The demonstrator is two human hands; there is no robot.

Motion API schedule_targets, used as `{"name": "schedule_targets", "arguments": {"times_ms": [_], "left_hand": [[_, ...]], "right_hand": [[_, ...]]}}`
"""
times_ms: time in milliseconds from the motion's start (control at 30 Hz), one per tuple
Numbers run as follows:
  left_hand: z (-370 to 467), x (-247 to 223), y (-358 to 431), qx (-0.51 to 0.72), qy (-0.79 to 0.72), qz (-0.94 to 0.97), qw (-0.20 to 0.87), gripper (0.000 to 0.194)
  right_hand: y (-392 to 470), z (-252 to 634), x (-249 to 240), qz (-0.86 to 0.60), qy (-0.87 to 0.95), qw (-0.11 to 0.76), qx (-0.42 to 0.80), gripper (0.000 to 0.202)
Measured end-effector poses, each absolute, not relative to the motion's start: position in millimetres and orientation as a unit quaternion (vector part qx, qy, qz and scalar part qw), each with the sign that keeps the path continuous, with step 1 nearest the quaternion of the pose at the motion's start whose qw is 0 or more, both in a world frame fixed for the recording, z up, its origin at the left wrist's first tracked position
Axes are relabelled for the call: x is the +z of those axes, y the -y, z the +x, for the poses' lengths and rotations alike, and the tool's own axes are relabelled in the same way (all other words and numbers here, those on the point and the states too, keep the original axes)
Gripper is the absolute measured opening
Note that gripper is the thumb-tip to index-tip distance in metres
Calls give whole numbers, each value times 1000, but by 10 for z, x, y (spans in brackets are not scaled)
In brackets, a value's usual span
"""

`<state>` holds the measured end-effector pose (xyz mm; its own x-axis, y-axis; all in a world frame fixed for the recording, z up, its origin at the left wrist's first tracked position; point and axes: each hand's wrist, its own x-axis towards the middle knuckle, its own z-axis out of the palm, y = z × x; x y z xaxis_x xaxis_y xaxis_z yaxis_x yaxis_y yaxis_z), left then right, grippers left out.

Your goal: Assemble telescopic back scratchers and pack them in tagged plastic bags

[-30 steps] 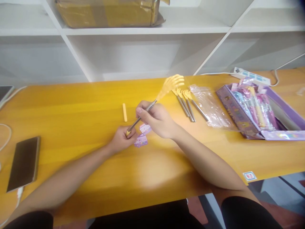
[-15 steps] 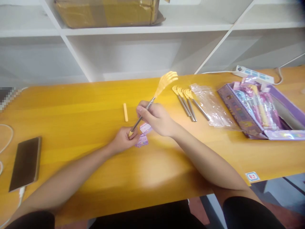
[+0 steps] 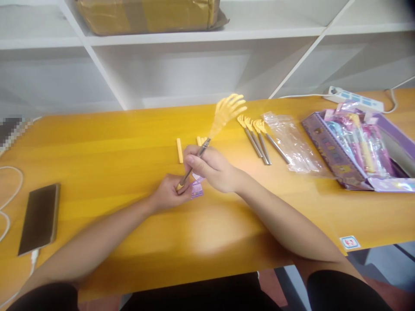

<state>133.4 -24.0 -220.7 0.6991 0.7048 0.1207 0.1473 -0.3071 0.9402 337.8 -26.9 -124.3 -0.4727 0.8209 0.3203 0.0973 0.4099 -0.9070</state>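
Note:
A back scratcher (image 3: 227, 113) with a yellow hand-shaped head and metal rod slants up to the right between my hands. My right hand (image 3: 212, 167) is closed around the rod just below the head. At the lower end, my left hand (image 3: 171, 191) grips the scratcher where a bit of yellow handle shows. Small purple printed cards (image 3: 196, 190) lie under my hands, partly covered. Beyond them is a yellow stick-like handle (image 3: 179, 150), with more yellow pieces (image 3: 200, 140) half hidden behind my right hand. Several similar back scratchers (image 3: 257, 140) rest side by side to the right.
Clear plastic bags (image 3: 293, 144) lie beside a purple open box (image 3: 340, 151) of wrapped items. A power strip (image 3: 355, 99) is at the back right. On the left is a phone (image 3: 39, 219) on a cable. White shelving holds a taped carton (image 3: 149, 16).
The scratcher's head has turned so its spread fingers show more broadly. Both hands keep their hold. The view has shifted slightly, and yellow pieces now show behind my right hand.

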Motion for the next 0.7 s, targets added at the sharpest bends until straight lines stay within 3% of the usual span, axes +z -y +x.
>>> {"name": "schedule_targets", "arguments": {"times_ms": [533, 700], "left_hand": [[1322, -2203, 216, 284, -288, 770, 493, 46], [1371, -2125, 179, 291, -345, 735, 506, 28]], "right_hand": [[232, 3376, -1403, -281, 767, 409, 407, 45], [138, 3450, -1398, -342, 698, 469, 419, 50]]}}
